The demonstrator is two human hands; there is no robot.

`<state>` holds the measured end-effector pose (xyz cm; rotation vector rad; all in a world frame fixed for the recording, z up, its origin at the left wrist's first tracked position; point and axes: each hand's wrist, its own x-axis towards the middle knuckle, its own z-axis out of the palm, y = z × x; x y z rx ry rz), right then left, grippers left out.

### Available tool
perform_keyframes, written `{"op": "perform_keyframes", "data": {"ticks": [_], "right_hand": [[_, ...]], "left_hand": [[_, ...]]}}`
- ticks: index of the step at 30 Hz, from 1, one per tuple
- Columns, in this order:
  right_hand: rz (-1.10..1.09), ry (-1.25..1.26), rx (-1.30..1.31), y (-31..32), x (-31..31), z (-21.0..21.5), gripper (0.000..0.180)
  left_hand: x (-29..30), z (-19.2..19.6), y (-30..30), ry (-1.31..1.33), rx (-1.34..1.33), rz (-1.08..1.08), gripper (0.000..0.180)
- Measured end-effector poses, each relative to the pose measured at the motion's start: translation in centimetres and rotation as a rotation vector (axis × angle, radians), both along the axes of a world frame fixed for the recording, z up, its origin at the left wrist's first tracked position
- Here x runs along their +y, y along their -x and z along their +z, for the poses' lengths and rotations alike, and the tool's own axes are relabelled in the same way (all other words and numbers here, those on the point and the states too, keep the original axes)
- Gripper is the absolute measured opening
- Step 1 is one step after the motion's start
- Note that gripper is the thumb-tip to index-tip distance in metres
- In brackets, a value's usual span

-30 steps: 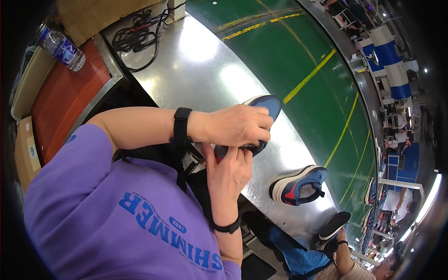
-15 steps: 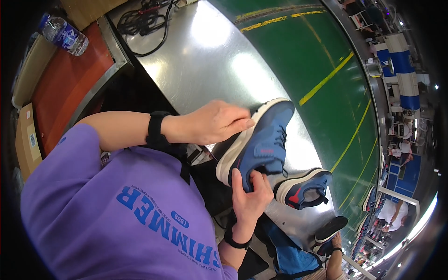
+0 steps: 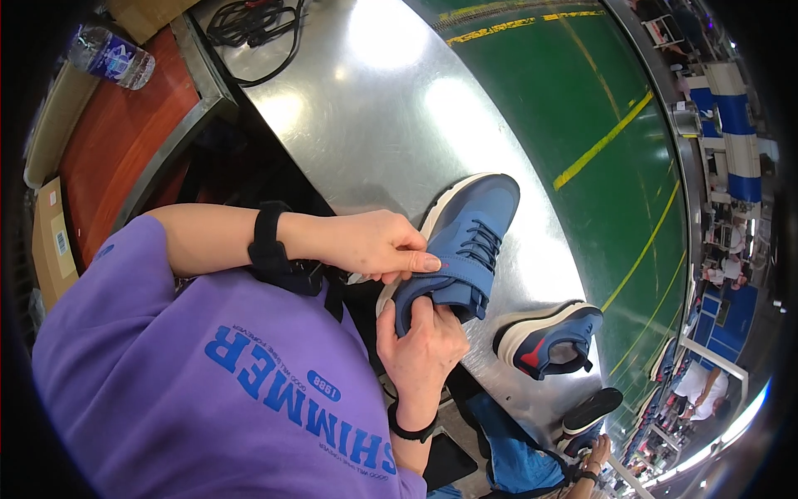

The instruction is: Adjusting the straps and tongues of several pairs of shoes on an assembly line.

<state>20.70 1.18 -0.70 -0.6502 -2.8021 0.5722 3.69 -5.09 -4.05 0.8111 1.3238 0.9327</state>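
Observation:
A blue sneaker (image 3: 490,198) with a white sole and dark laces rests on the metal bench, its toe pointing away from me. My left hand (image 3: 384,246) has its thumb pressed on the end of the strap (image 3: 465,270) across the shoe, fingers curled under. With its fingers inside the collar and its thumb outside, my right hand (image 3: 422,345) grips the sneaker near the heel. The heel is partly hidden by my hands.
A second blue sneaker (image 3: 549,341) with a red patch stands to the right on the metal bench (image 3: 357,141). Beyond, a co-worker's hand (image 3: 597,453) is near a dark-soled shoe (image 3: 592,412). Black cables (image 3: 249,25) lie at the far left; a water bottle (image 3: 112,58) is on a red-brown table.
The sneaker has turned so its laces and strap face up more. My left hand has moved from the sole edge onto the strap; my right fingers have gone deeper into the collar.

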Motion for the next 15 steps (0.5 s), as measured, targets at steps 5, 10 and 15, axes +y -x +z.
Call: {"op": "perform_keyframes", "data": {"ticks": [5, 10, 15], "right_hand": [[-0.017, 0.068, 0.056, -0.4, 0.4, -0.3, 0.022], [-0.104, 0.24, 0.07, -1.1, 0.9, 0.3, 0.025], [-0.147, 0.305, 0.089, -0.8, 0.8, 0.2, 0.022]], "left_hand": [[0.5, -0.7, -0.5, -0.048, -0.335, 0.153, 0.037], [2.0, 1.5, 0.4, 0.077, -0.493, 0.147, 0.032], [2.3, 2.1, 0.8, 0.051, -0.534, 0.137, 0.031]]}}
